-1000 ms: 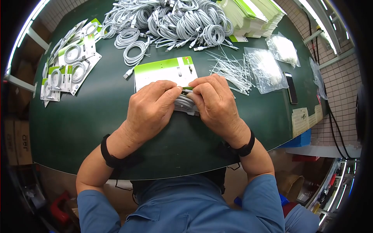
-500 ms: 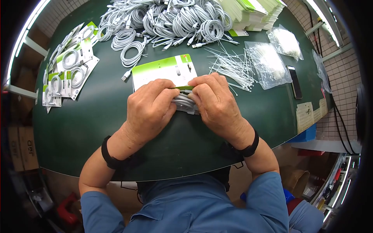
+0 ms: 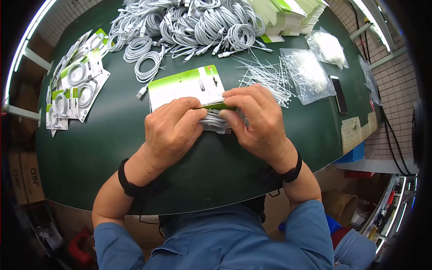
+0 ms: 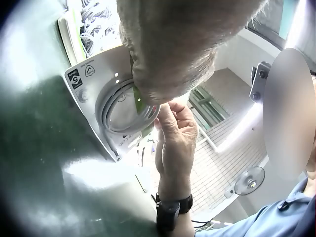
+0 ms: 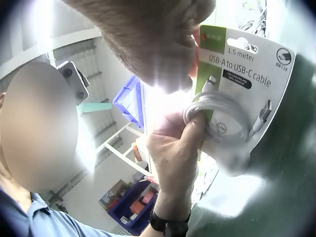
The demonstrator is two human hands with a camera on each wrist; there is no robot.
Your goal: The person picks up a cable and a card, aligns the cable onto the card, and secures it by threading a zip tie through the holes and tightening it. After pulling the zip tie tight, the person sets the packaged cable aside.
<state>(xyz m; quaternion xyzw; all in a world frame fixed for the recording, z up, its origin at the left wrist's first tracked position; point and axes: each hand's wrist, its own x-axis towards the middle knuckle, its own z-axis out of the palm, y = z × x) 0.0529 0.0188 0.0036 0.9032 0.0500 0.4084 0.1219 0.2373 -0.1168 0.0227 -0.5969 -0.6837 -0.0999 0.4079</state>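
A coiled light-grey USB cable [image 3: 211,120] lies against a printed cardboard card [image 5: 247,64], whose green top edge faces up between the hands. My left hand [image 3: 173,126] pinches the card and coil on the left side, thumb on the coil. On the right, my right hand [image 3: 261,123] has the card's green edge between thumb and fingers. One cable plug [image 5: 264,116] lies on the card front in the right wrist view. The coil's loops [image 4: 106,111] curve over the card's other end in the left wrist view. Just beyond the hands lies a flat green-and-white card [image 3: 180,85].
A heap of coiled cables [image 3: 193,27] covers the back of the green table [image 3: 112,148], beside stacked cards [image 3: 288,15]. Loose white cable ties [image 3: 265,78], bagged ties [image 3: 306,74] and a phone [image 3: 338,94] lie right. Carded cables [image 3: 76,85] overlap at left.
My right hand has shifted slightly right, its thumb and fingers spreading along the card edge. More of the green edge now shows. The left hand keeps its grip.
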